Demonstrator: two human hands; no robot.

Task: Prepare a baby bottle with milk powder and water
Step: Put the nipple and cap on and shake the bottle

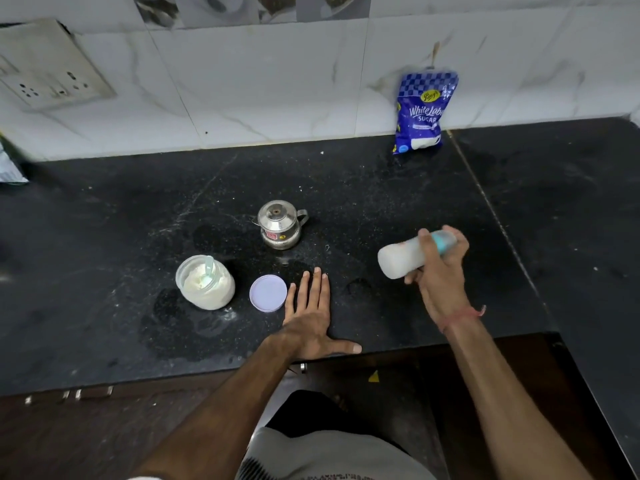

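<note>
1. Bottle (403,259) is lying almost on its side in the air above the counter (381,188), at the right, its base pointing left toward the middle and its teal collar tucked into the palm.
2. Right hand (441,271) is gripping the bottle around its neck end, fingers wrapped over the top and thumb underneath; the outline is blurring. A red thread is showing at the wrist.
3. White milky contents are filling the bottle's visible body.
4. Left hand (311,317) is lying flat and open on the counter near the front edge, palm down, fingers spread, holding nothing.
5. Lid (268,293) is lying flat just beside the left hand's fingers, on their left.
6. Jar (205,283) of white powder is standing open just left of the lid, with a pale spoon (209,270) sticking in it.
7. Steel pot (280,224), with its cover on, is standing behind the lid, toward the wall.
8. Sugar bag (420,112) is leaning against the tiled wall at the back right, well apart from the rest.
</note>
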